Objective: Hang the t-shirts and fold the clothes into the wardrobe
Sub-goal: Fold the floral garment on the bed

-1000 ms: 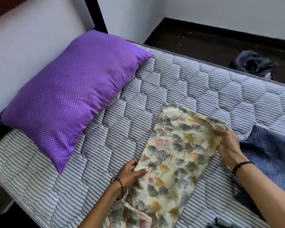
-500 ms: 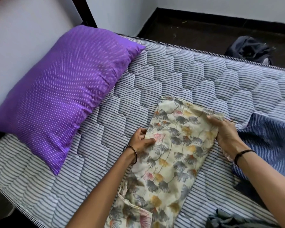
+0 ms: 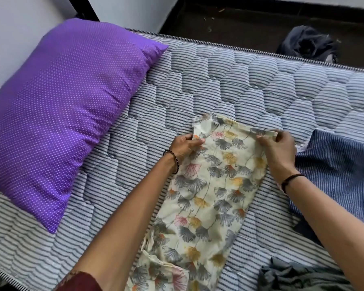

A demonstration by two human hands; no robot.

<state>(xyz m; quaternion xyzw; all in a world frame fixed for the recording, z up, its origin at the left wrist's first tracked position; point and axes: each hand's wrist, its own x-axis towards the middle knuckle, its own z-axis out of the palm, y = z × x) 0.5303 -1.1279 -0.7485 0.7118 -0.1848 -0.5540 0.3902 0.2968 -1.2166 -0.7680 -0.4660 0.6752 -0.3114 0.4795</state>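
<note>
A cream floral garment (image 3: 210, 198) lies in a long folded strip on the striped quilted mattress (image 3: 229, 80). My left hand (image 3: 184, 147) pinches its left edge near the far end, thumb on top of the cloth. My right hand (image 3: 278, 151) pinches the far right corner, which is lifted and curled a little. A blue striped garment (image 3: 336, 175) lies spread just right of my right wrist. A grey crumpled garment (image 3: 298, 278) sits at the near right edge of the view.
A purple dotted pillow (image 3: 67, 114) fills the left part of the bed by the white wall. Beyond the far mattress edge is dark floor with a heap of dark clothing (image 3: 309, 46).
My left hand slid up the garment's left edge toward its far end. My right hand kept hold at the far right corner and raised it slightly. The view shifted a little.
</note>
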